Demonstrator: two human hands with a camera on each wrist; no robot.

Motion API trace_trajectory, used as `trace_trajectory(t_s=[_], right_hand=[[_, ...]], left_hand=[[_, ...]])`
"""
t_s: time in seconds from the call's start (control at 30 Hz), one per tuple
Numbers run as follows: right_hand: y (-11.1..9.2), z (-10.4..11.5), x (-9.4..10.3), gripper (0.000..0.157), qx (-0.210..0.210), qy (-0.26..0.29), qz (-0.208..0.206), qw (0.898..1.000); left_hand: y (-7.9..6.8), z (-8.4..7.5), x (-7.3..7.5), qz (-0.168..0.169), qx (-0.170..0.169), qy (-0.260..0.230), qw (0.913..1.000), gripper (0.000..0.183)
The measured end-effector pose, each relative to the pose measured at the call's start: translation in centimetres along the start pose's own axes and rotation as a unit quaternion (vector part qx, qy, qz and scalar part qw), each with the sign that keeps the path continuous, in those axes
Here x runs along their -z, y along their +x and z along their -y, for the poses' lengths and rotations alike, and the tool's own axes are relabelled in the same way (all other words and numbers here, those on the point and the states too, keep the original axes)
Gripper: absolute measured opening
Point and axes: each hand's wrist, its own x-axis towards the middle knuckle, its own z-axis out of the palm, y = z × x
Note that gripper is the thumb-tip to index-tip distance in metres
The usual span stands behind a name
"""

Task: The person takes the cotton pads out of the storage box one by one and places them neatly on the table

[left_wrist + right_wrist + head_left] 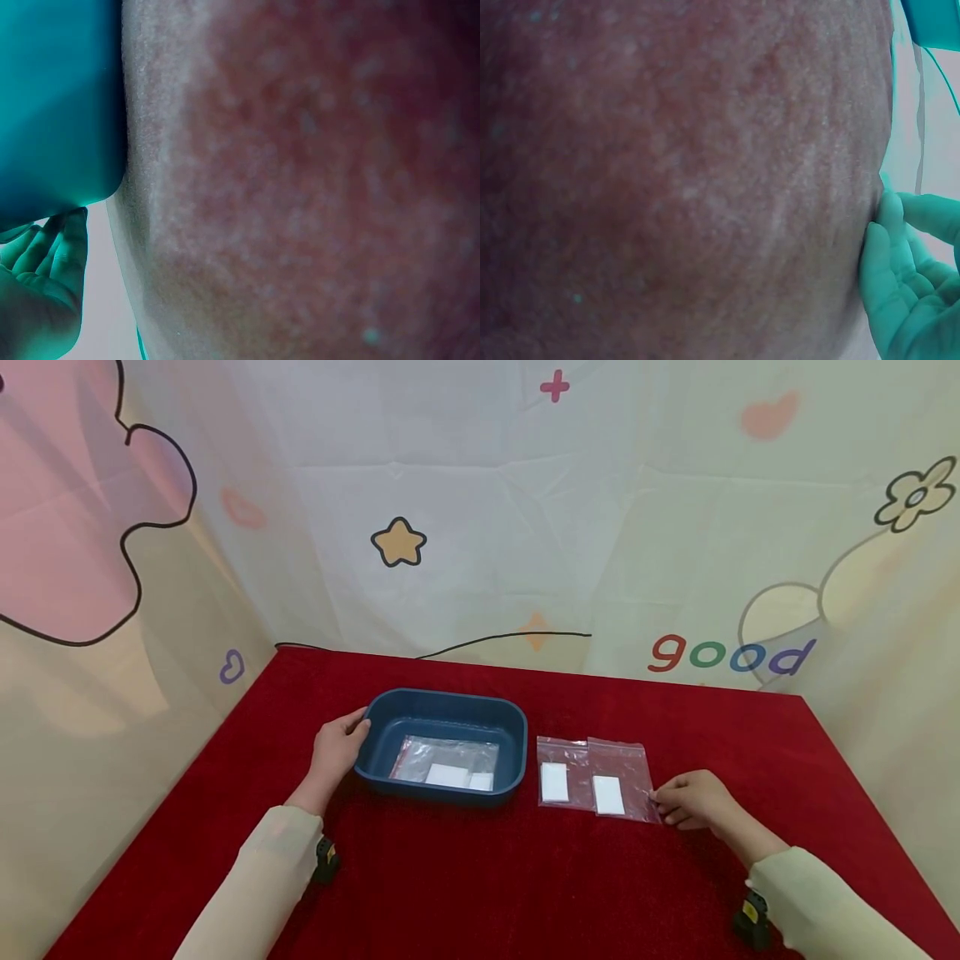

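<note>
A blue plastic basin (442, 703) stands on the red cloth, left of centre. My left hand (339, 748) grips its left end, thumb at the rim and fingers against the outside; the left wrist view shows those fingers under the basin's corner (60, 105). Inside lie clear zip bags (420, 758) with white cards in them; how many bags is unclear. To the basin's right, two clear zip bags lie flat side by side, each holding a white card: a left bag (577, 777) and a right bag (633, 768). My right hand (697, 802) pinches the right bag's lower right edge between thumb and index finger.
Red cloth (487, 877) covers the table under everything. A pale printed curtain (480, 527) hangs behind the table's far edge and along both sides. Each wrist carries a small black camera, such as the left one (325, 860).
</note>
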Motion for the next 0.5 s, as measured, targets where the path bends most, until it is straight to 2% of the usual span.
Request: trace_trajectory(t_s=[0.2,0.5], right_hand=[[0.11,0.28,0.01,0.024,-0.007,-0.01,0.002,1.0],[0.28,0.56,0.65,0.032,-0.006,-0.048,0.005,0.999]], left_hand=[[0.07,0.07,-0.08,0.0,-0.005,0.003,1.0,0.047],[0.02,0.1,-0.07,-0.003,-0.006,-0.002,1.0,0.046]])
